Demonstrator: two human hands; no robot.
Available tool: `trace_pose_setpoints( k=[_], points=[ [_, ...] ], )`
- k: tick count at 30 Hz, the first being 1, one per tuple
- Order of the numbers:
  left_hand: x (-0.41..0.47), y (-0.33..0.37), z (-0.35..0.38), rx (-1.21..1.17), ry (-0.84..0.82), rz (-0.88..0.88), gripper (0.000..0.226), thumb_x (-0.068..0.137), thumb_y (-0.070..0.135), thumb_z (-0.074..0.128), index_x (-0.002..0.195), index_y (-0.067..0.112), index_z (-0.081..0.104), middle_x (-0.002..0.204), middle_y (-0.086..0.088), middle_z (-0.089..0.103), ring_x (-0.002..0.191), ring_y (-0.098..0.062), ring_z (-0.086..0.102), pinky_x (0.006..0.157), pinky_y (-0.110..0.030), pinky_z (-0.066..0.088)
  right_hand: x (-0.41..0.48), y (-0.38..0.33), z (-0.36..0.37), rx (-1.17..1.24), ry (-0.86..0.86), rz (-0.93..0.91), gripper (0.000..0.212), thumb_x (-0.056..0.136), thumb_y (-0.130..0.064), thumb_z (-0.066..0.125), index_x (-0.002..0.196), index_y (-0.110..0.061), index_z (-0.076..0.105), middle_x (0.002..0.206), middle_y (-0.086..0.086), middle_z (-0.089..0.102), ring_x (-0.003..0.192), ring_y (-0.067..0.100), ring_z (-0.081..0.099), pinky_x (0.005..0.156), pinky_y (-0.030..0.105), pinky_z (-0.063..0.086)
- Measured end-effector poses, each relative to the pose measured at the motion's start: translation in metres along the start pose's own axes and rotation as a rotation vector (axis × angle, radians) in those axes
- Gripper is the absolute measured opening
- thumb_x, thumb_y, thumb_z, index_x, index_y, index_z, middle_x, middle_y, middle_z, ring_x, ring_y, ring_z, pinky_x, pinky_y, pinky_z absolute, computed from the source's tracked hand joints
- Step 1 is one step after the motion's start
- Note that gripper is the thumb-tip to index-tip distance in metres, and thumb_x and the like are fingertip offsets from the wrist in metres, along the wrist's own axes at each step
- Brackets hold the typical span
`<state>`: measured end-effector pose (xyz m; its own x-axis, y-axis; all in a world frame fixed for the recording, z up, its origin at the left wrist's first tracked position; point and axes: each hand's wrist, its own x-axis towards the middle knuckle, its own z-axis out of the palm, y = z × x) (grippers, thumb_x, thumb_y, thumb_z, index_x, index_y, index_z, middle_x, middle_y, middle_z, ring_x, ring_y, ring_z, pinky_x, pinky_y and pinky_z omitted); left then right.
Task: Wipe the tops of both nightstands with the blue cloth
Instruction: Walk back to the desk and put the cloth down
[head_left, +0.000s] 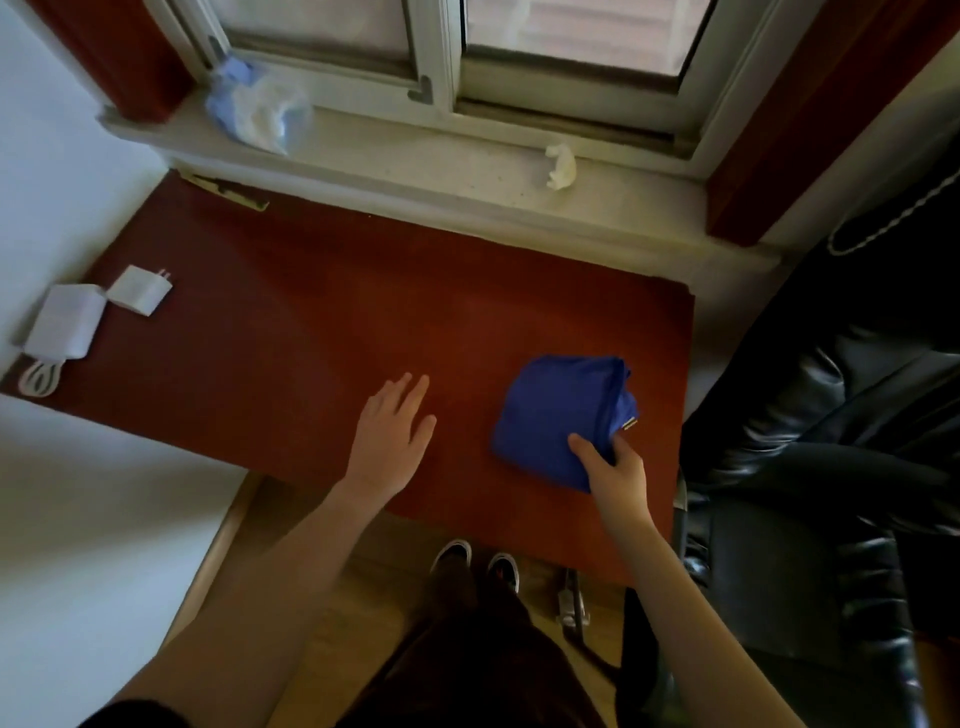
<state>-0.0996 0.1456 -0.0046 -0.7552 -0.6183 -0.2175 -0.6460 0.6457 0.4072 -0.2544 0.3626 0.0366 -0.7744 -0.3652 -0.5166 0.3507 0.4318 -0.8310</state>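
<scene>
A folded blue cloth lies on the right part of the reddish-brown nightstand top. My right hand grips the cloth's near corner, thumb on top and fingers tucked at its edge. My left hand rests flat on the wood in the middle near the front edge, fingers spread, holding nothing. Only one nightstand is in view.
Two white chargers and a coiled cable sit at the top's left end. The windowsill behind holds a plastic bag and a crumpled tissue. A black leather chair stands close on the right, a white bed on the left.
</scene>
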Motion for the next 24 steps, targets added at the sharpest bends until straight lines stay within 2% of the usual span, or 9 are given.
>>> trace_pose_setpoints(
  k=[3, 5, 6, 7, 10, 13, 15, 18, 24],
  points=[
    [0.032, -0.009, 0.015, 0.142, -0.001, 0.112, 0.056, 0.099, 0.044, 0.033, 0.151, 0.027, 0.022, 0.159, -0.001, 0.024, 0.148, -0.024, 0.013, 0.120, -0.046, 0.010, 0.022, 0.030, 0.004, -0.192, 0.114, 0.108, 0.020, 0.089, -0.027, 0.066, 0.076, -0.019, 0.054, 0.082, 0.010, 0.065, 0.066, 0.021, 0.060, 0.054, 0.030, 0.047],
    [0.046, -0.018, 0.025, 0.216, -0.027, 0.151, 0.056, 0.098, 0.045, 0.034, 0.150, 0.028, 0.023, 0.158, 0.000, 0.026, 0.148, -0.024, 0.014, 0.120, -0.048, 0.009, 0.021, 0.042, 0.000, -0.277, 0.158, 0.114, 0.017, 0.089, -0.030, 0.065, 0.079, -0.021, 0.054, 0.083, 0.006, 0.065, 0.068, 0.020, 0.061, 0.056, 0.032, 0.050],
    [0.050, -0.024, 0.030, 0.238, -0.042, 0.160, 0.056, 0.097, 0.046, 0.033, 0.150, 0.028, 0.024, 0.158, 0.000, 0.027, 0.148, -0.023, 0.015, 0.120, -0.048, 0.009, 0.019, 0.047, -0.002, -0.340, 0.177, 0.100, 0.017, 0.088, -0.034, 0.065, 0.086, -0.019, 0.057, 0.086, 0.004, 0.064, 0.075, 0.022, 0.063, 0.062, 0.035, 0.053],
    [0.052, -0.029, 0.034, 0.254, -0.055, 0.166, 0.056, 0.097, 0.046, 0.033, 0.150, 0.028, 0.024, 0.158, 0.001, 0.027, 0.148, -0.023, 0.015, 0.120, -0.048, 0.009, 0.016, 0.051, -0.003, -0.438, 0.221, 0.072, 0.026, 0.086, -0.038, 0.065, 0.098, -0.016, 0.058, 0.095, 0.004, 0.063, 0.085, 0.025, 0.063, 0.069, 0.038, 0.055],
    [0.053, -0.039, 0.043, 0.277, -0.058, 0.170, 0.056, 0.098, 0.046, 0.031, 0.151, 0.030, 0.021, 0.159, 0.003, 0.025, 0.149, -0.021, 0.012, 0.120, -0.048, 0.008, 0.014, 0.058, -0.002, -0.801, 0.407, -0.106, 0.066, 0.084, -0.041, 0.066, 0.135, -0.008, 0.041, 0.128, 0.019, 0.047, 0.115, 0.036, 0.048, 0.095, 0.050, 0.048],
    [0.052, -0.040, 0.046, 0.285, -0.038, 0.170, 0.056, 0.099, 0.045, 0.030, 0.151, 0.030, 0.019, 0.159, 0.004, 0.024, 0.149, -0.021, 0.012, 0.120, -0.047, 0.009, 0.026, 0.058, 0.020, -1.012, 0.289, -0.332, 0.074, 0.092, -0.045, 0.053, 0.152, -0.012, 0.024, 0.156, 0.016, 0.026, 0.145, 0.033, 0.023, 0.116, 0.045, 0.023],
    [0.053, -0.040, 0.045, 0.274, -0.038, 0.170, 0.056, 0.099, 0.045, 0.031, 0.151, 0.030, 0.021, 0.159, 0.004, 0.024, 0.149, -0.020, 0.013, 0.120, -0.048, 0.010, 0.042, 0.063, 0.042, -1.087, 0.155, -0.384, 0.071, 0.095, -0.049, 0.042, 0.154, -0.017, 0.019, 0.162, 0.006, 0.017, 0.150, 0.026, 0.012, 0.121, 0.042, 0.011],
    [0.054, -0.041, 0.044, 0.266, -0.046, 0.163, 0.055, 0.099, 0.046, 0.028, 0.151, 0.030, 0.022, 0.159, 0.004, 0.025, 0.149, -0.020, 0.014, 0.119, -0.048, 0.011, 0.064, 0.069, 0.064, -1.141, 0.110, -0.353, 0.070, 0.096, -0.053, 0.032, 0.155, -0.018, 0.017, 0.162, 0.002, 0.015, 0.150, 0.025, 0.011, 0.120, 0.047, 0.011],
    [0.058, -0.041, 0.045, 0.265, -0.069, 0.141, 0.057, 0.097, 0.047, 0.030, 0.151, 0.031, 0.022, 0.158, 0.004, 0.026, 0.148, -0.022, 0.014, 0.119, -0.049, 0.012, 0.127, 0.035, 0.071, -1.165, 0.144, -0.402, 0.070, 0.095, -0.055, 0.030, 0.155, -0.022, 0.013, 0.163, -0.001, 0.013, 0.151, 0.024, 0.008, 0.122, 0.045, 0.006]
  ],
)
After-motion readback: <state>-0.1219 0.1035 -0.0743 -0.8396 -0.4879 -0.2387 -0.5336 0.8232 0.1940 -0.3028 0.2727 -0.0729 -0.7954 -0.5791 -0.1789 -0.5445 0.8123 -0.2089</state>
